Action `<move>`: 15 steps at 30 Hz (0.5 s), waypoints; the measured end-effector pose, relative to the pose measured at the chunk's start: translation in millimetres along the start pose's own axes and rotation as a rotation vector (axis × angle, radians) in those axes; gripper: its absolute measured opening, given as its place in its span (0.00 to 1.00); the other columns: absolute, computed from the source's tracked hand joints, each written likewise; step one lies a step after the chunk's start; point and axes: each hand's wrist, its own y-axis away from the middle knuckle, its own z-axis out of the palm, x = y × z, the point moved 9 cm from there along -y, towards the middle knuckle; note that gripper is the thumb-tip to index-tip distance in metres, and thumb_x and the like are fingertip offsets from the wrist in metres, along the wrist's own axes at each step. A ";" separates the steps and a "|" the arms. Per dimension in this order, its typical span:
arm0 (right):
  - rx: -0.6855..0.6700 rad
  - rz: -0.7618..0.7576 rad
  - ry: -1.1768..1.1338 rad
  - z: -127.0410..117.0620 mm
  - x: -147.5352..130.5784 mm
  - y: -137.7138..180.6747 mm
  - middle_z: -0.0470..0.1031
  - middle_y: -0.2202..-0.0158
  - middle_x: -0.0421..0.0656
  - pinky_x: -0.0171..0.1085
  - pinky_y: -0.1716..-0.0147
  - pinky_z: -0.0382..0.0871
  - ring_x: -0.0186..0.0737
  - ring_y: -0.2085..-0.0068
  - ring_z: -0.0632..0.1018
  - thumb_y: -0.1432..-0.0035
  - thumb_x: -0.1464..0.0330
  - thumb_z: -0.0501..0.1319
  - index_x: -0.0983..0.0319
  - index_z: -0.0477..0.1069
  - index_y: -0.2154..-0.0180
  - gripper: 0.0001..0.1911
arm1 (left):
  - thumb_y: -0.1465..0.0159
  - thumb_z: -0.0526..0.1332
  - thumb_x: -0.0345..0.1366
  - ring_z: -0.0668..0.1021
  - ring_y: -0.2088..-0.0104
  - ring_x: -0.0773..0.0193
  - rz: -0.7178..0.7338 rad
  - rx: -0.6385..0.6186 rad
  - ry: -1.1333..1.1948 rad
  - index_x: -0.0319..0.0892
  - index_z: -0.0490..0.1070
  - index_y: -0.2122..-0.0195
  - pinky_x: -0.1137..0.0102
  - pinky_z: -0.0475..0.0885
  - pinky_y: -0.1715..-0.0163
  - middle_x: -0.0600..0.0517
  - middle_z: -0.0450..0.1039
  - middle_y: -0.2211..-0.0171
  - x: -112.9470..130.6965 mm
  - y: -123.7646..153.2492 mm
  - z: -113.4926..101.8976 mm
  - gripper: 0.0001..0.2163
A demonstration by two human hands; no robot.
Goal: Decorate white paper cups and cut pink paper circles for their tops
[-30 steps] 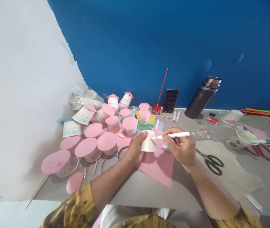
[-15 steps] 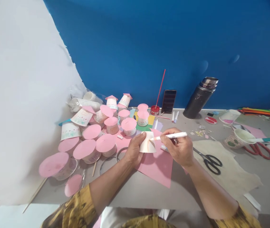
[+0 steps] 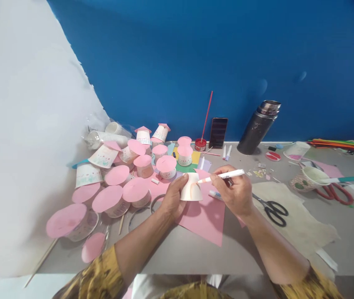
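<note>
My left hand [image 3: 174, 197] grips a white paper cup [image 3: 190, 192], turned upside down with its wide rim low. A curved orange line runs on the cup's side. In my right hand [image 3: 235, 193] is a white marker [image 3: 227, 175], its orange tip at the cup's wall by the line. Beneath both hands lies a sheet of pink paper [image 3: 206, 226]. A marker cap [image 3: 155, 181] rests on pink paper left of the cup, and another marker [image 3: 216, 194] lies partly behind my right hand.
Several decorated cups with pink paper discs [image 3: 108, 199] crowd the left. Black-handled scissors [image 3: 275, 211] lie on pale cloth [image 3: 304, 224] at right. Behind stand a dark flask [image 3: 258, 128], a phone [image 3: 218, 133] and a red pot with a stick [image 3: 200, 144]. A dotted cup [image 3: 304, 182] holds a teal-handled tool.
The orange line on the cup has grown longer and now curves. My view has shifted slightly, so the surroundings sit a little further left. Both hands keep their hold.
</note>
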 end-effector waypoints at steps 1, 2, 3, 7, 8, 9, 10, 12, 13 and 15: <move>0.000 0.004 -0.002 -0.1 0.4 0.0 0.72 0.81 0.35 0.31 0.80 0.62 0.31 0.81 0.67 0.39 0.64 0.64 0.59 0.74 0.71 0.09 | 0.40 0.73 0.40 0.80 0.69 0.62 -0.007 0.002 0.002 0.36 0.79 0.65 0.69 0.77 0.64 0.48 0.80 0.70 -0.4 0.0 0.4 0.11; -0.002 0.004 -0.005 0.1 0.3 0.1 0.72 0.81 0.35 0.31 0.80 0.62 0.31 0.81 0.67 0.39 0.64 0.64 0.59 0.74 0.71 0.09 | 0.40 0.73 0.39 0.80 0.69 0.62 -0.013 0.003 0.007 0.36 0.79 0.64 0.69 0.77 0.65 0.48 0.80 0.69 -0.6 0.2 1.1 0.11; -0.006 0.000 -0.007 0.4 0.0 0.2 0.72 0.81 0.35 0.31 0.80 0.63 0.31 0.81 0.67 0.39 0.64 0.64 0.59 0.74 0.71 0.09 | 0.39 0.72 0.39 0.80 0.70 0.62 -0.018 0.009 0.017 0.36 0.79 0.64 0.69 0.77 0.65 0.48 0.80 0.69 -0.5 0.4 1.6 0.10; 0.002 0.003 -0.001 -1.5 1.2 0.0 0.72 0.82 0.35 0.31 0.79 0.63 0.32 0.81 0.68 0.39 0.64 0.64 0.59 0.74 0.71 0.09 | 0.37 0.69 0.36 0.80 0.71 0.61 -0.058 0.074 0.064 0.36 0.78 0.63 0.67 0.79 0.68 0.48 0.81 0.69 0.7 2.4 1.1 0.08; 0.012 0.012 0.002 -2.7 2.3 -0.1 0.72 0.82 0.35 0.31 0.79 0.63 0.32 0.81 0.68 0.39 0.64 0.65 0.59 0.74 0.71 0.09 | 0.36 0.68 0.36 0.80 0.72 0.60 -0.067 0.095 0.069 0.36 0.78 0.62 0.66 0.79 0.69 0.48 0.80 0.70 1.3 3.1 0.6 0.08; 0.020 0.019 0.003 -3.6 3.3 -0.1 0.71 0.83 0.34 0.31 0.79 0.63 0.31 0.82 0.68 0.38 0.64 0.64 0.59 0.74 0.71 0.09 | 0.35 0.67 0.36 0.81 0.72 0.59 -0.077 0.110 0.071 0.36 0.77 0.61 0.66 0.79 0.70 0.47 0.80 0.70 1.9 3.9 0.6 0.08; 0.024 0.022 0.001 -4.2 3.8 -0.1 0.71 0.83 0.34 0.31 0.79 0.63 0.31 0.82 0.68 0.38 0.64 0.64 0.59 0.74 0.71 0.09 | 0.34 0.66 0.37 0.81 0.72 0.58 -0.084 0.120 0.073 0.35 0.77 0.60 0.65 0.80 0.71 0.47 0.80 0.69 2.4 4.6 0.9 0.09; 0.019 0.016 -0.007 -3.5 3.5 0.0 0.72 0.82 0.35 0.31 0.80 0.62 0.31 0.82 0.67 0.38 0.64 0.64 0.59 0.74 0.71 0.09 | 0.33 0.64 0.36 0.81 0.72 0.58 -0.101 0.132 0.085 0.35 0.77 0.60 0.64 0.80 0.71 0.46 0.80 0.69 2.6 5.7 1.8 0.09; 0.012 0.010 -0.012 -2.6 2.9 0.1 0.72 0.82 0.35 0.31 0.80 0.62 0.31 0.82 0.67 0.38 0.64 0.64 0.59 0.74 0.71 0.09 | 0.33 0.63 0.36 0.81 0.72 0.58 -0.109 0.135 0.093 0.35 0.76 0.60 0.64 0.81 0.70 0.46 0.80 0.69 2.3 6.1 2.3 0.08; -0.003 -0.001 -0.021 -0.5 1.9 0.3 0.71 0.82 0.35 0.30 0.80 0.62 0.31 0.81 0.66 0.39 0.64 0.65 0.59 0.74 0.70 0.09 | 0.33 0.63 0.35 0.81 0.73 0.59 -0.113 0.137 0.109 0.35 0.76 0.61 0.64 0.82 0.68 0.47 0.79 0.70 1.9 6.4 3.0 0.07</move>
